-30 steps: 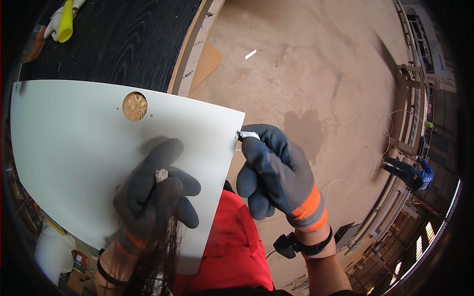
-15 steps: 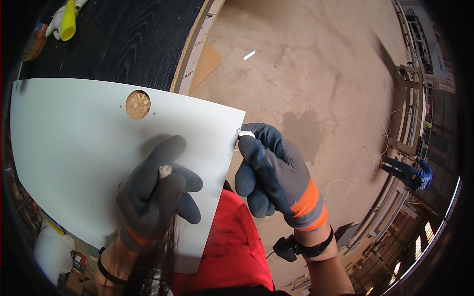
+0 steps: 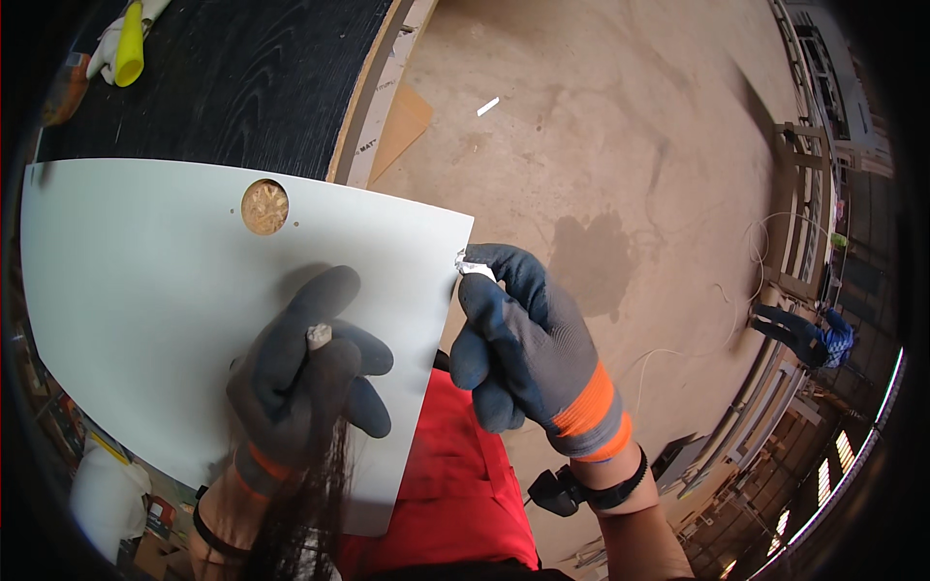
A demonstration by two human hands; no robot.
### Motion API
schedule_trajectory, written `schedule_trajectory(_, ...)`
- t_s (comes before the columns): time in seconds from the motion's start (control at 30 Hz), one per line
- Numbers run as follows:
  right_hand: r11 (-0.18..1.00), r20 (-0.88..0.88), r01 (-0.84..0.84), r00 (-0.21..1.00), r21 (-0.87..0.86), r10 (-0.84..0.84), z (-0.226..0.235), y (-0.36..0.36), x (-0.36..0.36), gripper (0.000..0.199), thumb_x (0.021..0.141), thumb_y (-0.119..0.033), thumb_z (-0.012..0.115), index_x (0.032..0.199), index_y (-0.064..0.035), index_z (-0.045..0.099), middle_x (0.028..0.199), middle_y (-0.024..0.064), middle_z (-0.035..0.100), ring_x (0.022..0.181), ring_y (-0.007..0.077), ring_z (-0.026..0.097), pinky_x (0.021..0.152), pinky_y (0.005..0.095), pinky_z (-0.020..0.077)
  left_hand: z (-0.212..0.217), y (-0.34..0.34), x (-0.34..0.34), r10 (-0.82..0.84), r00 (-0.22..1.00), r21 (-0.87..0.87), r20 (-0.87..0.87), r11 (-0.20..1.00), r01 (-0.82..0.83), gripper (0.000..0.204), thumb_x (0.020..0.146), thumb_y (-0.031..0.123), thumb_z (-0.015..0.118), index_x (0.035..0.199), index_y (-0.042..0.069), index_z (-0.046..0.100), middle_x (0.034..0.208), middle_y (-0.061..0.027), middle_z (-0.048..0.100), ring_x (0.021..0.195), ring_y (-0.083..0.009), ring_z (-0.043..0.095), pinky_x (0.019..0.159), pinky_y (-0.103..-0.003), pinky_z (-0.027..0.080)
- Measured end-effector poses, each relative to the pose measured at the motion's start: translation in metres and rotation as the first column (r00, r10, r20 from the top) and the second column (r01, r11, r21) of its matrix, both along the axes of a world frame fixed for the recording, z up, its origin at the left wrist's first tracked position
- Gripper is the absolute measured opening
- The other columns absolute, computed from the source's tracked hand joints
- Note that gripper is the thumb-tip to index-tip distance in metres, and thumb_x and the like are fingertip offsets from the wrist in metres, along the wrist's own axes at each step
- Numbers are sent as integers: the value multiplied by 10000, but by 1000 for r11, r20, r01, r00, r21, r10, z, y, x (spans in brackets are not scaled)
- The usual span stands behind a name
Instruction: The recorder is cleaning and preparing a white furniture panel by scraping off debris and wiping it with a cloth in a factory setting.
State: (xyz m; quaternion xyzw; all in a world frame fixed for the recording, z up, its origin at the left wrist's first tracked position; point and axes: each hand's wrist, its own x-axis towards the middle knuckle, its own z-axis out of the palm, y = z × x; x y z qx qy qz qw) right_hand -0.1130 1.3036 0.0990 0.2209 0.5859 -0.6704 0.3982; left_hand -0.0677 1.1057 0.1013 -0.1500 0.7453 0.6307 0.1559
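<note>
While the right hand [image 3: 528, 339] is working at the right edge of the white panel [image 3: 145, 271], its thumb and forefinger are pinching a crumpled white scrap [image 3: 478, 270] between them, leaving no visible gap. The scrap's far end is meeting the panel's edge just below the upper right corner, and the remaining fingers are curling loosely toward the palm, holding nothing that is showing.

Over the panel's lower right part, the left hand [image 3: 305, 373] is keeping a small whitish lump [image 3: 319, 336] gripped by its thumb against the curled part of the hand. 1 finger is stretching out toward the top of the panel, while 2 others are pointing rightward, spread apart from each other. Whether these fingers are pressing on the panel or hovering just over it, I cannot tell. Dark hair [image 3: 315, 494] is hanging across the left wrist and covering part of it.

The panel is lying in front of the person's red garment [image 3: 455, 465], its upper edge overlapping a black wood-grained board [image 3: 232, 77]. A round hole [image 3: 264, 206] is showing near that edge, with 2 tiny holes flanking it. Past the right hand, the concrete floor [image 3: 620, 145] is stretching away.
</note>
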Motion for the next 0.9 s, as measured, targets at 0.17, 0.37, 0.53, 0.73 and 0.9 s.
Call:
schedule_trajectory(0.17, 1000, 71, 15, 997, -16, -14, 6, -2, -4, 339, 1005, -250, 399, 1243, -18, 463, 622, 57, 580, 375, 126, 531, 329, 231, 396, -1, -5, 1, -4, 999, 85, -43, 996, 8, 355, 956, 22, 454, 1284, -109, 481, 768, -134, 675, 486, -124, 620, 451, -228, 485)
schedule_trajectory(0.37, 995, -121, 36, 992, 94, -24, 2, -5, 8, 338, 992, -202, 443, 1247, 11, 499, 630, 55, 594, 375, 104, 533, 345, 208, 390, -1, -3, 2, 28, 999, 117, -24, 993, -25, 360, 952, 18, 462, 1290, -107, 478, 776, -137, 677, 493, -125, 623, 460, -230, 487)
schedule_trajectory(0.53, 982, -200, -21, 978, 188, 59, 4, -8, 0, 333, 993, -208, 446, 1236, 13, 505, 629, 52, 601, 389, 107, 555, 365, 207, 402, -1, 2, 2, 35, 999, 35, -32, 999, -33, 413, 941, 131, 433, 1291, -81, 491, 705, -109, 646, 425, -112, 544, 404, -236, 447)
schedule_trajectory(0.73, 973, -176, -30, 982, 228, 72, 5, -10, -5, 318, 991, -205, 451, 1222, 2, 520, 606, 51, 592, 383, 108, 552, 364, 213, 400, 2, 2, 0, 18, 1000, 36, -21, 999, -17, 400, 943, 120, 429, 1283, -82, 494, 710, -110, 648, 447, -107, 550, 418, -232, 448)
schedule_trajectory(0.9, 982, -141, -25, 989, 188, 53, 3, -5, -6, 327, 986, -218, 461, 1221, 1, 524, 602, 52, 589, 371, 109, 540, 355, 214, 395, -3, -1, 2, 9, 996, 30, -85, 1000, -7, 395, 942, 110, 431, 1285, -76, 494, 710, -112, 648, 440, -103, 547, 418, -231, 448)
